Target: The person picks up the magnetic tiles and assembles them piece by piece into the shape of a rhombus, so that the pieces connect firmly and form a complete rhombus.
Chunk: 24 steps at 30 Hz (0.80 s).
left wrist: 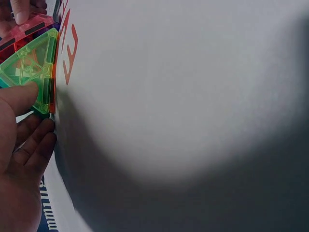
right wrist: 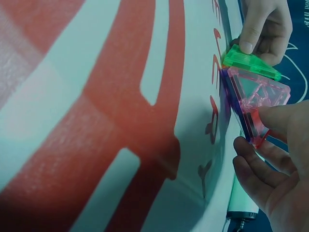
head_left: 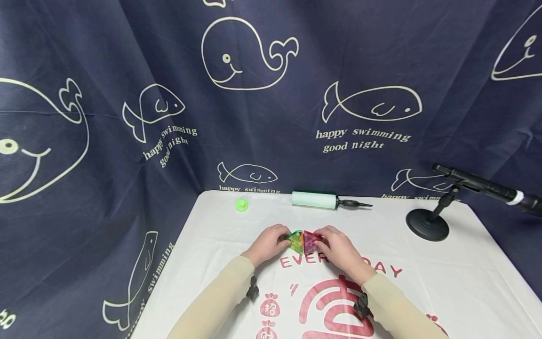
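Two small pyramids of translucent triangular magnetic tiles stand side by side on the white tablecloth, their near sides close together. My left hand (head_left: 268,243) grips the green and yellow pyramid (head_left: 295,241), its thumb on a green face (left wrist: 42,63). The pink and purple pyramid (head_left: 311,240) is held by my right hand (head_left: 341,247), with the thumb on the pink face (right wrist: 260,89) and the fingers behind it. In the right wrist view, the green pyramid (right wrist: 248,62) meets the top edge of the pink one.
A mint-green hand pump (head_left: 315,200) lies along the table's back edge. Left of it is a small bright green disc (head_left: 242,205). At the right stands a black stand (head_left: 427,225) with a long arm. Red print (head_left: 334,306) marks the tablecloth (head_left: 203,268); a dark blue curtain (head_left: 271,127) hangs behind.
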### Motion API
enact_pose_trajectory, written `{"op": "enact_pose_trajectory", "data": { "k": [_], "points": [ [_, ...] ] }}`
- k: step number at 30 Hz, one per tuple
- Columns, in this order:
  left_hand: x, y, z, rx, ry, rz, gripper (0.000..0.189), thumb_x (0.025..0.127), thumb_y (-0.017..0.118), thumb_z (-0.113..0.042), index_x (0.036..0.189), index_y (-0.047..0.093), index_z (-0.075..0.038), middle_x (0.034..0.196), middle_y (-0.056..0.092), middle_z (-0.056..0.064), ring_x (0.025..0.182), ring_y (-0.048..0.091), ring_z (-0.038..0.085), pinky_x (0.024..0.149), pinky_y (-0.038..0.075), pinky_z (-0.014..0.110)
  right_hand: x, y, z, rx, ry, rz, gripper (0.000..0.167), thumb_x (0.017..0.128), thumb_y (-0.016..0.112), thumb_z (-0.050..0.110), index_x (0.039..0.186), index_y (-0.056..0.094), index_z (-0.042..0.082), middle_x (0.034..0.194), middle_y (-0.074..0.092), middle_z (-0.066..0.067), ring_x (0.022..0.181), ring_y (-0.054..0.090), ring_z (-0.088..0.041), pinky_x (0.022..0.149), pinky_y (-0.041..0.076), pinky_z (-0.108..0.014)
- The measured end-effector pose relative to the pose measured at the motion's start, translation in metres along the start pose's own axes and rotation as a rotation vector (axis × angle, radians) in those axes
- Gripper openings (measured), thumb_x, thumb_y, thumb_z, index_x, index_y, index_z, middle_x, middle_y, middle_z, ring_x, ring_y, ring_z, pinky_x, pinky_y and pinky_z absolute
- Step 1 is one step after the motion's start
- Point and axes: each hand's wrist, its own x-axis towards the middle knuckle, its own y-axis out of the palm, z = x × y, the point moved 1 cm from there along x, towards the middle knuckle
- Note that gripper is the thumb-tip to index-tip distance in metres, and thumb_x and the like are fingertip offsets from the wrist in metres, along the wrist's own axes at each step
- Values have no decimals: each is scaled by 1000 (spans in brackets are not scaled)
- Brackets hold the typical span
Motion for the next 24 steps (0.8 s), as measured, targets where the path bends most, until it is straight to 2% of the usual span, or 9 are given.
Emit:
{"op": "enact_pose_trajectory", "data": {
  "k": [8,17,24],
  "points": [
    [0,-1,-4,3,-33,29,13,100,73,-25,112,72,-18,99,64,-8,86,57,5,84,51,28,1,-2,4,-17,-64,-30,29,94,80,16,120,74,6,110,68,-6,101,68,-24,91,55,-47],
    [1,1,-5,2,18,22,13,100,73,-23,111,72,-17,102,67,-5,87,57,6,85,50,28,0,-4,5,-19,-99,-44,27,94,80,15,119,74,6,109,66,-5,99,68,-23,89,56,-47],
    [1,1,-5,13,18,35,15,101,72,-22,114,71,-16,104,67,-3,90,59,9,88,51,29,0,-3,5,-20,-89,-41,28,94,80,16,120,74,7,109,66,-4,97,67,-20,88,56,-45]
  ]
}}
